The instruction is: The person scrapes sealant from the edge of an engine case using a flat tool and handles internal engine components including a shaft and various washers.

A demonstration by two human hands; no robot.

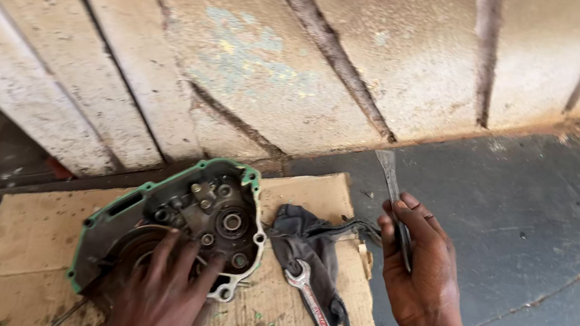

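Note:
An oily engine cover (218, 210) with a green gasket round its rim lies on a sheet of cardboard (27, 231). My left hand (163, 293) rests flat on its near side, fingers spread over the inner parts. My right hand (420, 267), with a green wristband, grips a flat metal blade (390, 172) that points away towards the wall. A silver open-ended spanner (319, 319) lies on the cardboard between my hands, partly on a dark rag (305, 238).
A weathered plank wall (283, 55) rises just behind the cardboard. Dark concrete floor (541, 224) spreads to the right. A thin rod pokes out under the cover at the bottom left.

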